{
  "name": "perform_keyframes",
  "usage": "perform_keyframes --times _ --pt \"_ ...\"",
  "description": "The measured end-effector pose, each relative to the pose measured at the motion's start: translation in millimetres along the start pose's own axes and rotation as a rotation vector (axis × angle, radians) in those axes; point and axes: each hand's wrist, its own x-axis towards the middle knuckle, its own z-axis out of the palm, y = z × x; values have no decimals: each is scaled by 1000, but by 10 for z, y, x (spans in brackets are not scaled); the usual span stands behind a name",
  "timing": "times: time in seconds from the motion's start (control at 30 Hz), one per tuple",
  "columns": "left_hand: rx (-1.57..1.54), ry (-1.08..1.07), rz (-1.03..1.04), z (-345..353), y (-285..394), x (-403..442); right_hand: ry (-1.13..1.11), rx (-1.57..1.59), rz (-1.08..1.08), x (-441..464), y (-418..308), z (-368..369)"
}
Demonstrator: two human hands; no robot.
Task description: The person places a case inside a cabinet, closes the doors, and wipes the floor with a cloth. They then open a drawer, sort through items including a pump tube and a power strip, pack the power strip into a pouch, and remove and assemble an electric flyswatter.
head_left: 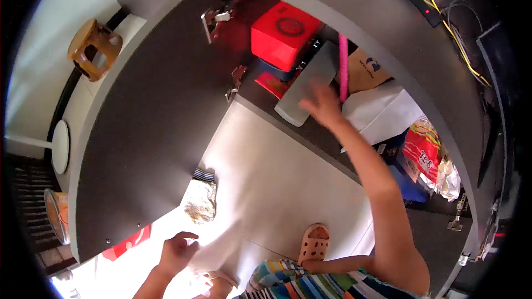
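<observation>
My right hand (323,104) reaches into the cabinet, over a long grey flat case (320,63). Its fingers are apart and slightly blurred; whether they touch the case I cannot tell. Behind the case sits a red box (281,36) with a dark round emblem, on top of a dark blue item (275,70). A red packet (271,84) lies beside these. Just right of the case stands a pink stick (343,66). Low on the left, my left hand (178,252) hangs above the floor with loosely bent fingers and nothing in it.
The dark cabinet door (149,116) hangs open on its hinges. A brown paper bag (363,72), white paper (382,108) and a red snack packet (424,149) fill the cabinet's right side. A folded cloth (200,198) lies on the floor, and a wooden stool (95,50) stands beyond the door.
</observation>
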Motion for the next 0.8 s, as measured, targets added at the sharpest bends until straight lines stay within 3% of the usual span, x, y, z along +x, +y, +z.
perform_keyframes --times 0.07,0.17,0.2,0.23,0.27,0.3,0.33,0.37,0.4,0.5,0.53,0.63,0.67,0.73,0.8 --pt "-5 165 -2 -52 -284 -96 221 143 299 285 284 -240" --pt "-29 540 96 -95 -513 -69 -515 -91 597 594 437 -603" --pt "-35 685 129 -137 -686 -20 -563 -17 540 522 522 -364" --pt "71 820 151 -223 -668 -21 -372 -67 302 329 326 -194" --pt "167 823 142 -353 -610 -27 -181 -114 65 78 -24 -32" --pt "265 824 134 -489 -514 -17 -354 -168 90 -36 -474 -58" --pt "235 853 298 -563 -278 9 -529 -219 119 -78 -795 -133" --pt "212 875 462 -596 -111 15 -501 -259 63 -99 -712 -55" --pt "-26 712 283 -670 -285 11 -470 -292 9 -127 -548 81" --pt "-3 566 423 -754 -408 40 -407 -318 -58 -179 -457 219" --pt "-244 495 356 -740 -494 39 -406 -321 -42 -182 -456 235" --pt "204 502 545 -784 -643 -58 -444 -352 -49 -178 -549 43" --pt "337 417 390 -802 -693 -94 -465 -367 -64 -169 -589 -61" --pt "-727 134 390 -677 -816 -74 -620 -114 -3 -397 -729 -265" --pt "-178 -56 646 -627 -589 -5 -771 68 19 -811 -909 -457"
